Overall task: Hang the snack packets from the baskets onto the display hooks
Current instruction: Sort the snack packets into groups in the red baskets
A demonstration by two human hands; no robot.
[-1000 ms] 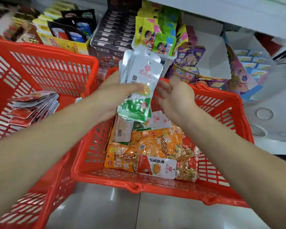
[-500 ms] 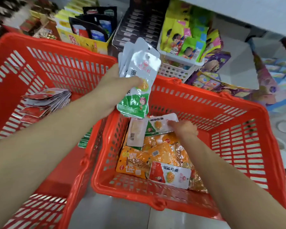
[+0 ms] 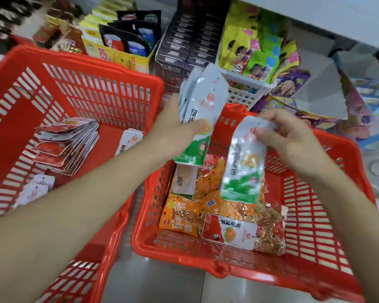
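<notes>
My left hand [image 3: 175, 125] grips a stack of white-and-green snack packets [image 3: 202, 101] upright above the gap between two red baskets. My right hand [image 3: 291, 138] pinches the top of one more white-and-green packet [image 3: 242, 167], which hangs over the right basket [image 3: 315, 226]. Orange packets [image 3: 184, 217] and a red-and-white packet [image 3: 230, 232] lie in that basket. The left basket [image 3: 92, 88] holds a stack of red packets [image 3: 68, 145] and a few white ones [image 3: 34, 189]. No display hooks are in view.
Behind the baskets stand a low shelf's goods: a yellow box of dark pouches [image 3: 123, 44], dark cartons [image 3: 184, 47], a white bin of green and yellow packets [image 3: 256, 53], purple boxes [image 3: 291, 86]. Grey floor tile [image 3: 153, 281] shows below the baskets.
My right hand, which was down among the packets in the right basket, has lifted a white-and-green packet out. My left hand still holds its stack up.
</notes>
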